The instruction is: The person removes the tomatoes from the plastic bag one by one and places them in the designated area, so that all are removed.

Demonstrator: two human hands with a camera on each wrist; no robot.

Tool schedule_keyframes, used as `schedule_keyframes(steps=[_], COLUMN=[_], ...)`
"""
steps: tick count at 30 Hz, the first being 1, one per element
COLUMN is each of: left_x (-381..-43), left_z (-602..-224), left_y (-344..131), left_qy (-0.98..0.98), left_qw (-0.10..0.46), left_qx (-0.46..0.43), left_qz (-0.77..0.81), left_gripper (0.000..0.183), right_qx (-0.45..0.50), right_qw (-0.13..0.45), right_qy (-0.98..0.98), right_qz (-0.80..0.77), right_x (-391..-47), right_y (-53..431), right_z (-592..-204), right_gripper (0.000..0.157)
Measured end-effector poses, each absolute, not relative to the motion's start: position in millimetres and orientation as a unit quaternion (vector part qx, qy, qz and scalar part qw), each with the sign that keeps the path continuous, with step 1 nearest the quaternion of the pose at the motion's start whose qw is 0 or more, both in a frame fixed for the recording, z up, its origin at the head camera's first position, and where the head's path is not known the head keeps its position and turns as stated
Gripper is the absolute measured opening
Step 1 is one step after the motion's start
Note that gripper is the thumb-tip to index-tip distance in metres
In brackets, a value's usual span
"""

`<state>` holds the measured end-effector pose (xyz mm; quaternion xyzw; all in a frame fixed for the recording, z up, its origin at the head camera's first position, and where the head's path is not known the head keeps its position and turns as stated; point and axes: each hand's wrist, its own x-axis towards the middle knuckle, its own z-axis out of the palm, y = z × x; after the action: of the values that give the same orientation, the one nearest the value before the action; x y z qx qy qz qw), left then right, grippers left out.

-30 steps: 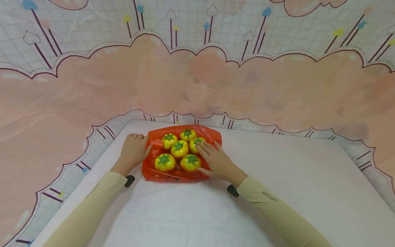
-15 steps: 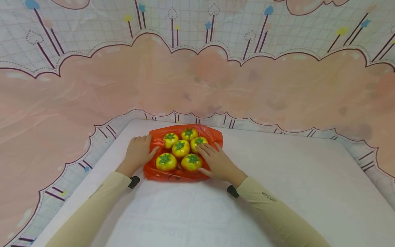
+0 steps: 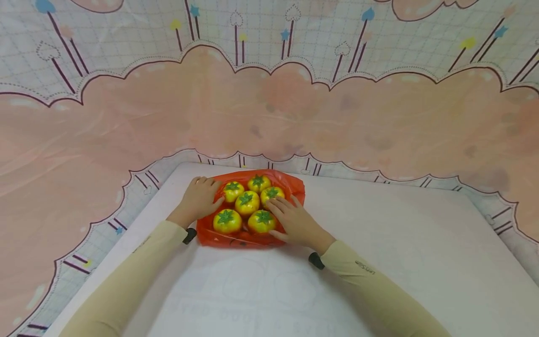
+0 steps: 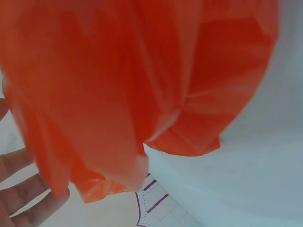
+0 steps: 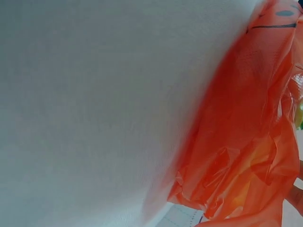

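An orange-red plastic bag (image 3: pixel 208 236) lies on the table with its mouth spread. Several glossy yellow fruits with green star-shaped tops, like tomatoes or persimmons, sit inside; the middle fruit (image 3: pixel 247 202) is fully visible. My left hand (image 3: pixel 200 196) is at the bag's left rim, its thumb reaching toward the fruits. In the left wrist view, its extended fingers (image 4: pixel 28 201) stand beside the hanging plastic (image 4: pixel 90 94). On the right side, my right hand (image 3: pixel 296 222) lies with fingers spread over the bag's edge and the nearest fruits. Firm contact with the fruits cannot be told.
A white table (image 3: pixel 391 243) carries the bag near its far left part. Behind it hangs a pink and white patterned cloth (image 3: pixel 294 117). A small black device (image 3: pixel 316 260) sits at the right wrist, and another black device (image 3: pixel 189 236) at the left.
My left hand has moved right, from the bag's outer left edge over its rim toward the fruits. The right hand and the bag look nearly unchanged.
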<state>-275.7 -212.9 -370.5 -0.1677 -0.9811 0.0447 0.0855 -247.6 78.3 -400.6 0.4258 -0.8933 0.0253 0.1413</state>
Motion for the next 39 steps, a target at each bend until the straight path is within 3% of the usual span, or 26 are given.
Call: schedule_keyframes(steps=[9,18,28,39], left_x=[-274.3,-271.6,-263.0,-258.3], left_z=[-377.7,-383.7,-383.4,-382.0], left_y=[-219.5,-225.2,-229.1,-230.0], left_qy=[-0.98,-0.975,-0.976,-0.977], left_qw=[0.095,0.105,0.103,0.099], left_qx=[-0.173,-0.191,-0.191,-0.187], left_qz=[0.038,0.03,0.025,0.011], left_gripper=[0.045,0.051,0.051,0.052], right_qx=[0.409,0.4,0.362,0.342], right_qw=[0.098,0.046,-0.046,-0.098], right_qy=[-0.907,-0.914,-0.913,-0.886], right_qz=[0.032,0.046,0.183,0.296], right_x=[-246.5,-250.3,-260.0,-268.6], right_y=[72.7,67.1,67.9,73.8], right_z=[-401.4,-402.5,-402.5,-408.6], right_gripper=[0.069,0.069,0.069,0.062])
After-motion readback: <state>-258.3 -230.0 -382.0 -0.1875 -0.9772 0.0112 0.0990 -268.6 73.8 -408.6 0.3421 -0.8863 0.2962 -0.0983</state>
